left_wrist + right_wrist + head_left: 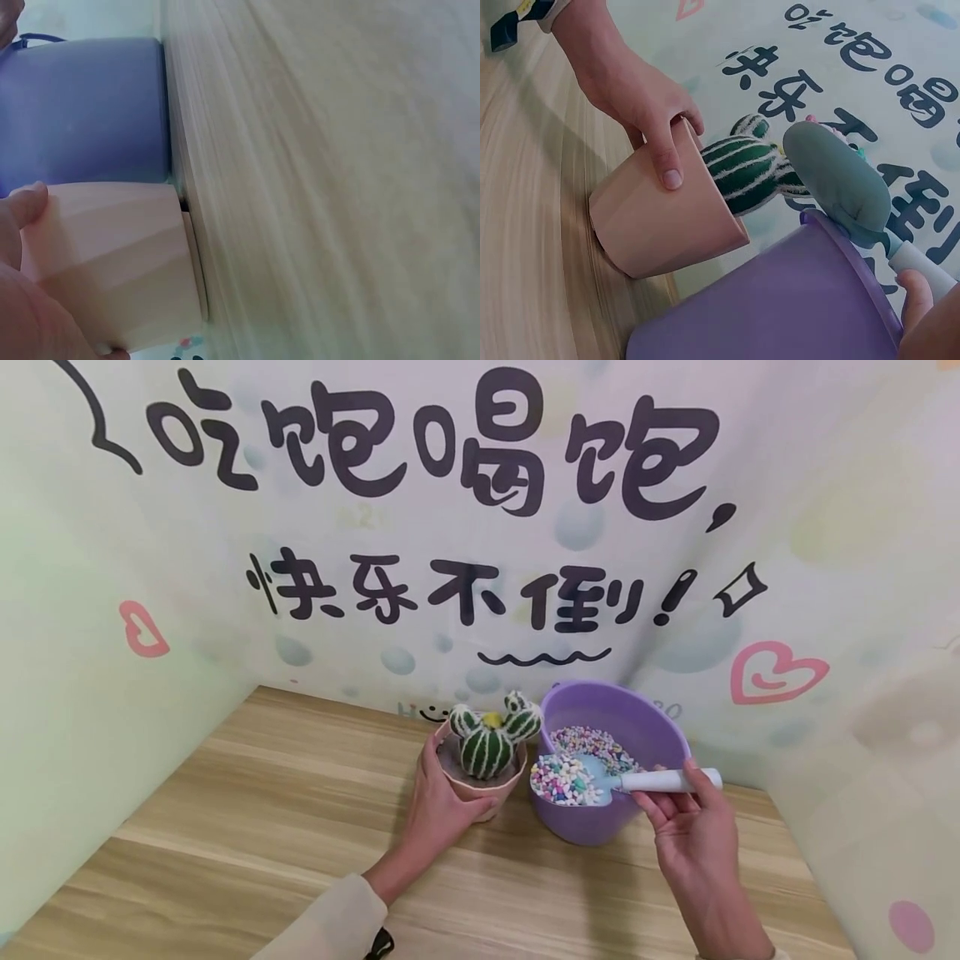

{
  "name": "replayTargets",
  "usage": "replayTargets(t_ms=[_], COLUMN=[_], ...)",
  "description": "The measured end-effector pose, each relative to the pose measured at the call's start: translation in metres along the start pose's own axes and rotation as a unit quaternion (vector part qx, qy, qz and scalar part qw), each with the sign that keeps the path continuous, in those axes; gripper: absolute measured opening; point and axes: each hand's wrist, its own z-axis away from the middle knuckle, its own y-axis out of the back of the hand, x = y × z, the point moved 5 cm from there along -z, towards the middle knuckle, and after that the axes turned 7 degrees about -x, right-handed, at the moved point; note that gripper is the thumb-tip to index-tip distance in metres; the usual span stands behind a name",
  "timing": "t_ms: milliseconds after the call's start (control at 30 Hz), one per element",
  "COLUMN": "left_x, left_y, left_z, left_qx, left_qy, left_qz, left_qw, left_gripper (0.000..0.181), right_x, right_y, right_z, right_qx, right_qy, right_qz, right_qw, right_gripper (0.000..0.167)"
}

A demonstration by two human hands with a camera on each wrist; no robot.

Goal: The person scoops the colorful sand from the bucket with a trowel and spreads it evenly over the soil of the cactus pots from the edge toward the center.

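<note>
A green and white cactus [487, 752] with a yellow top stands in a pink pot [667, 206] on the table. My left hand [438, 806] grips the pot's rim and side, thumb in front. To its right is a purple bucket [588, 822] holding small multicoloured pebbles [592, 743]. My right hand [697, 835] holds the white handle of a light blue scoop [836, 176], heaped with pebbles, over the bucket's near rim. In the left wrist view the pot [120, 262] stands close beside the bucket [82, 112].
The wooden table [247, 810] extends to the left and in front. A pale printed cloth [420, 527] with dark lettering hangs directly behind the pot and bucket, and a pale wall [90, 693] rises at the left.
</note>
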Motion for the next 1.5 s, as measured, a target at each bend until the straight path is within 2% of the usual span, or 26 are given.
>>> replayTargets(t_ms=[167, 267, 433, 567, 733, 933, 1133, 1333, 1500], left_x=[0.001, -0.001, -0.007, -0.009, -0.009, -0.006, -0.003, -0.001, 0.002], left_y=[0.001, 0.003, 0.004, 0.004, 0.005, 0.004, 0.004, 0.003, 0.003], left_z=[0.000, -0.001, -0.007, -0.011, -0.010, -0.002, 0.004, 0.010, 0.017], left_qx=[-0.010, -0.030, -0.065, -0.069, -0.060, -0.040, -0.015, 0.003, 0.022], left_qy=[0.006, 0.012, 0.006, -0.002, -0.004, 0.007, 0.002, 0.012, 0.020], left_qz=[0.012, 0.034, 0.068, 0.084, 0.082, 0.082, 0.082, 0.079, 0.063], left_qw=[0.9999, 0.9989, 0.9955, 0.9940, 0.9948, 0.9958, 0.9965, 0.9968, 0.9976], left_gripper=[0.129, 0.132, 0.136, 0.133, 0.132, 0.132, 0.130, 0.129, 0.130], right_x=[0.005, 0.007, 0.011, 0.014, 0.019, 0.028, 0.036, 0.041, 0.045], right_y=[-0.001, -0.001, 0.001, 0.002, 0.004, 0.006, 0.008, 0.007, 0.005], right_z=[0.002, 0.004, 0.006, 0.009, 0.013, 0.017, 0.022, 0.027, 0.030], right_qx=[0.009, 0.011, 0.018, 0.015, 0.002, -0.014, -0.023, -0.039, -0.036], right_qy=[0.006, 0.009, 0.011, 0.014, 0.018, 0.030, 0.042, 0.067, 0.083], right_qz=[0.004, 0.004, 0.002, 0.006, 0.009, 0.018, 0.007, 0.017, 0.015], right_qw=[0.9999, 0.9999, 0.9998, 0.9998, 0.9998, 0.9993, 0.9988, 0.9969, 0.9958], right_gripper=[0.023, 0.024, 0.029, 0.030, 0.032, 0.034, 0.028, 0.020, 0.018])
